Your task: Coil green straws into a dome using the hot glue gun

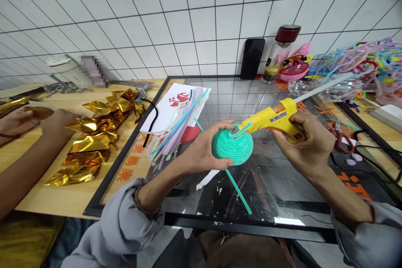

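Head cam: L hand (pixel 205 150) half-curled, thumb under and fingers over the L side of the green coiled dome (pixel 234 150), gripping it. Dome's held over the glass tabletop (pixel 191 188), approx mid-view, ridged side twd cam. R hand (pixel 310 138) wrapped round handle of yellow hot-glue gun (pixel 262 120), fingers closed on it; nozzle pts L at top of dome, v. close, can't tell if touching. Clear glue stick (pixel 323 87) pokes out gun's rear, up and R.

Green pipe cleaner (pixel 240 192) runs diagonally behind dome + L hand; can't tell if attached.

L of dome: loose bundle of pastel pipe cleaners (pixel 179 127), partly on white paper w/ red print (pixel 163 102). Further L, gold foil pieces (pixel 91 146) on wood, co-worker's hands (pixel 59 122) next to them.

Back, by tiled wall: black phone (pixel 252 59) leaning upright, then bottle w/ dark red lid (pixel 280 52). Far R: tangled multicolour pipe-cleaner pile (pixel 354 65). Red-handled scissors (pixel 341 140) just R of R hand.
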A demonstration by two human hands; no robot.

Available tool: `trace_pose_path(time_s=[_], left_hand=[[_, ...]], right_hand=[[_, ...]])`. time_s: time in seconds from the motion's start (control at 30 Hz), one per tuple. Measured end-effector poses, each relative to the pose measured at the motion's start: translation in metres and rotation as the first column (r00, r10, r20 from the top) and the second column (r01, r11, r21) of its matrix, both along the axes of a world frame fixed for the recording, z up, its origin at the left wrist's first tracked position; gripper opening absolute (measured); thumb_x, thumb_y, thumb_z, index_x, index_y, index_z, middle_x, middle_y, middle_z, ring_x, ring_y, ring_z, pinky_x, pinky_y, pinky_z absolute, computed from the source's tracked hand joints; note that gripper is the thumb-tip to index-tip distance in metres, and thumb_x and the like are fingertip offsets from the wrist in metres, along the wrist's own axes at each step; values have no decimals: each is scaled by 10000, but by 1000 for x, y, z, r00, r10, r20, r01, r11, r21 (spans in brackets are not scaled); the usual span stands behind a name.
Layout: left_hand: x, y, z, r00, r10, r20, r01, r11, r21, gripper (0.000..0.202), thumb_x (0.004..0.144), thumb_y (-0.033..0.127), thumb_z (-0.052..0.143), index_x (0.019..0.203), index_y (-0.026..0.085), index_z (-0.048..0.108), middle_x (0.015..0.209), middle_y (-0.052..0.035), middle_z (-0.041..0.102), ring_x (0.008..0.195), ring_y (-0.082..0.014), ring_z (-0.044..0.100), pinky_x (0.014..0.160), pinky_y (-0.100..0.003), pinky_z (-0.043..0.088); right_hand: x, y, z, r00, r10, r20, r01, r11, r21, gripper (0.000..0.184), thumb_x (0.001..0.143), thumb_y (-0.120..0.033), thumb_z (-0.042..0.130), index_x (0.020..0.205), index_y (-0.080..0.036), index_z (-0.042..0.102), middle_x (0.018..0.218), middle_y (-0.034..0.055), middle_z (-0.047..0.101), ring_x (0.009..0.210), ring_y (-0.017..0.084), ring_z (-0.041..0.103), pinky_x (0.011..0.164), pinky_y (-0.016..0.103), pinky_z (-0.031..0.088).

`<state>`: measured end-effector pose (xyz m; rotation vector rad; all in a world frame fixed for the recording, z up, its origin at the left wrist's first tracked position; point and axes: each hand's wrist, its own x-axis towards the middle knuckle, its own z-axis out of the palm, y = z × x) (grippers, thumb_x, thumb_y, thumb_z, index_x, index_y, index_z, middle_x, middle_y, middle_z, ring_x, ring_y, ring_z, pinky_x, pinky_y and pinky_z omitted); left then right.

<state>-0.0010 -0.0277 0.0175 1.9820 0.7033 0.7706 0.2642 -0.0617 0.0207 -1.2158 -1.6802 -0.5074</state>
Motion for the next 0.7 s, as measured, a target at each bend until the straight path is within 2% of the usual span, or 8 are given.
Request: trace_pose_path(time_s=[0.17, 0.27, 0.43, 0.7], left_hand=[[0, 0, 0, 1000, 8, -4, -8, 1000, 0, 777, 637, 295, 844, 1318, 215, 479, 1543, -178, 451, 1428, -377, 449, 1198, -554, 329], [0, 0, 0, 1000, 9, -12, -9, 1000, -9, 783, 633, 288, 847, 1317, 215, 473, 1543, -177, 450, 1434, -376, 445, 1200, -548, 329], [0, 0, 0, 1000, 3, 0, -4, 1000, -3, 776, 625, 286, 861, 1300, 204, 487, 1536, -175, 460, 1445, -376, 434, 1204, -530, 338], [0, -1, 2, 1000, 10, 5, -10, 1000, 6, 769, 638, 297, 853, 1313, 215, 494, 1507, -157, 491, 1397, -369, 482, 1181, -534, 369]], right_hand=[[0, -1, -2, 1000, -23, -18, 23, 1000, -13, 219, 776, -334, 728, 868, -274, 539, 745, 10, 669, 620, 202, 641, 544, 341, 505], [-1, -1, -2, 999, -40, -5, 40, 999, 12, 230, 768, -310, 736, 869, -275, 533, 762, 14, 679, 628, 205, 649, 543, 344, 500], [-1, -2, -2, 1000, -2, 6, 2, 998, 59, 268, 747, -250, 747, 890, -277, 521, 770, 13, 673, 647, 212, 658, 555, 346, 498], [-2, -1, -1, 1000, -7, 2, 7, 1000, 15, 234, 763, -279, 722, 879, -278, 519, 754, 8, 661, 605, 203, 636, 533, 339, 497]])
